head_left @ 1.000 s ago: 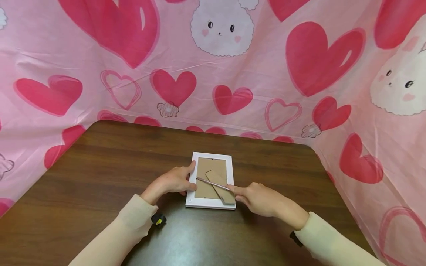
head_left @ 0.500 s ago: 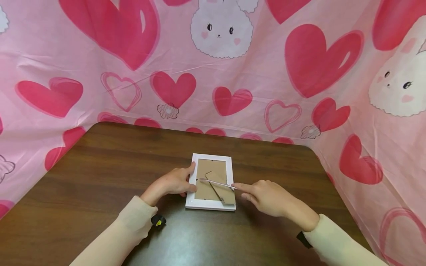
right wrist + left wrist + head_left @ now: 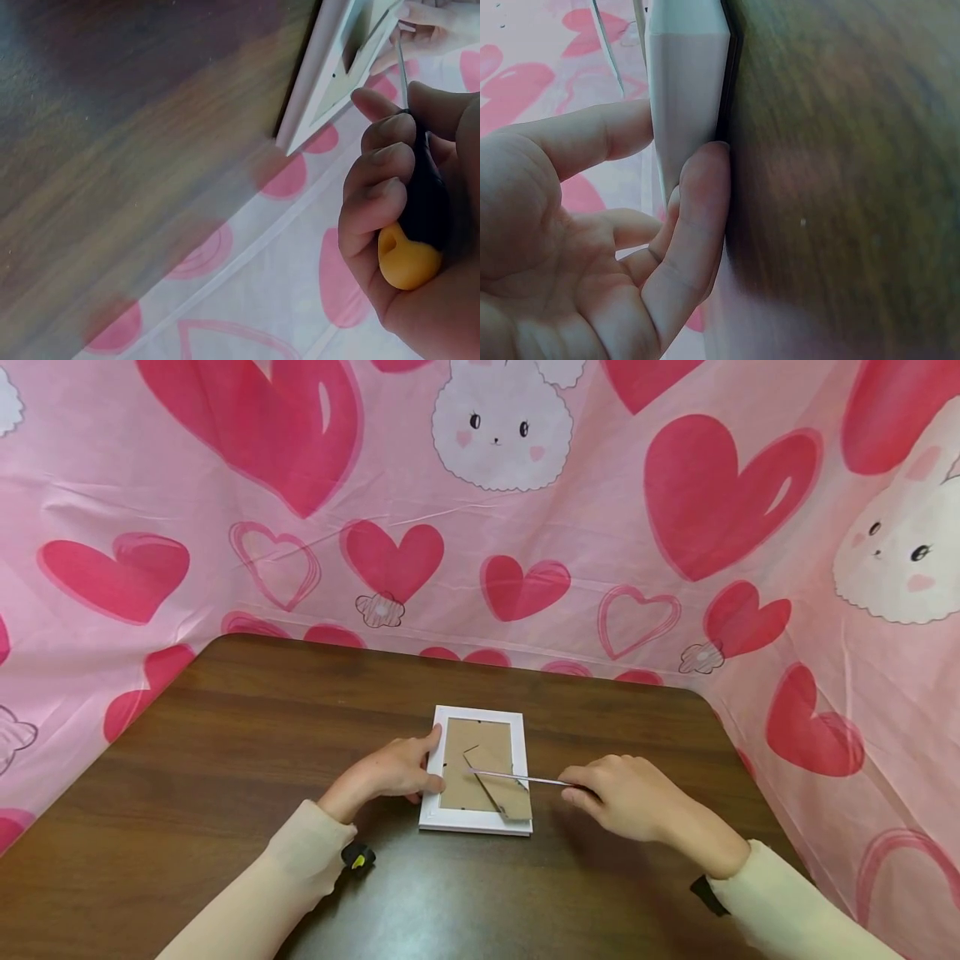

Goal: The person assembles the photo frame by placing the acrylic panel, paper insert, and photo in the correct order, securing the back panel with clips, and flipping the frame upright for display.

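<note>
The frame (image 3: 468,822) lies back up near the middle of the worktop (image 3: 315,710), its brown backing (image 3: 480,737) inside the white border and its stand (image 3: 506,795) slanting across the near right part. Small dark tabs (image 3: 479,722) show at the backing's edges. Judging by this, the step in hand is working at those tabs with your screwdriver (image 3: 426,199). Its shaft comes in from the right across the border, the tip over the middle of the backing; whether it touches anything there, I cannot tell. The next move likely calls for you to set the tip squarely against one tab and pry gently, clear of the stand, while the frame is kept from sliding. Your left grip (image 3: 393,768) pinches the frame's left side, barely spread, thumb on the border and fingertips at the outer edge. Your right grip (image 3: 626,797), off to the right of the frame, has its fingers curled round the black-and-yellow handle. Beyond the worktop's far edge hangs a heart-printed pink cloth (image 3: 570,527).
</note>
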The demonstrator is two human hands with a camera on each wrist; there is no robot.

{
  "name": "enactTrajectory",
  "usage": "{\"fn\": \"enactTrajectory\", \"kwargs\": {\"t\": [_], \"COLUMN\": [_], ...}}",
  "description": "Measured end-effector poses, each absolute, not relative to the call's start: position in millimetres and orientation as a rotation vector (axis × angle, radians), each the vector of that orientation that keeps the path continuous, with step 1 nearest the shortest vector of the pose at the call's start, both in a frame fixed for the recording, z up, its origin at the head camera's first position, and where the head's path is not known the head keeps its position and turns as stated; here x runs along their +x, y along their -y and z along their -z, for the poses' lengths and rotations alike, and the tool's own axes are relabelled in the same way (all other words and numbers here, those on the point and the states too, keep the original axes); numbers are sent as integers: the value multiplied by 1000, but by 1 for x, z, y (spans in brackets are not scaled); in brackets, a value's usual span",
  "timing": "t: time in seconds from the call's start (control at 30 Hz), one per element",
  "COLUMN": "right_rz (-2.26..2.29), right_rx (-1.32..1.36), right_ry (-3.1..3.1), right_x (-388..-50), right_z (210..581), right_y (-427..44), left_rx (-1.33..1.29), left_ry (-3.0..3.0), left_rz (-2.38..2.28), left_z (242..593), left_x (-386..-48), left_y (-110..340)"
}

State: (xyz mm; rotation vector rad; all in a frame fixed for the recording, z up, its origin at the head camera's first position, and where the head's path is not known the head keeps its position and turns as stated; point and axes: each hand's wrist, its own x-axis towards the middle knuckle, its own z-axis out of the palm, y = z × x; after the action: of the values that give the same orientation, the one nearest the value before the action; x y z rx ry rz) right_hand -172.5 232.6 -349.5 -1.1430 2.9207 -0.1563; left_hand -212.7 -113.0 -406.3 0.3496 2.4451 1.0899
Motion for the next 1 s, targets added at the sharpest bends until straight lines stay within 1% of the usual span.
{"fn": "enactTrajectory", "kwargs": {"t": [0.27, 0.8, 1.0], "right_rz": [174, 96, 70], "right_rx": [-1138, -1334, -1355], "right_ry": [-2946, -2986, -3057], "right_x": [-169, -163, -161], "right_z": [343, 343, 349], "right_y": [-233, -229, -228], "left_rx": [331, 328, 325], "left_ry": [-2447, -2448, -2449], "left_rz": [-1095, -1097, -1093], "left_z": [408, 409, 409], "left_x": [-214, -214, -214], "left_y": [114, 114, 114]}}
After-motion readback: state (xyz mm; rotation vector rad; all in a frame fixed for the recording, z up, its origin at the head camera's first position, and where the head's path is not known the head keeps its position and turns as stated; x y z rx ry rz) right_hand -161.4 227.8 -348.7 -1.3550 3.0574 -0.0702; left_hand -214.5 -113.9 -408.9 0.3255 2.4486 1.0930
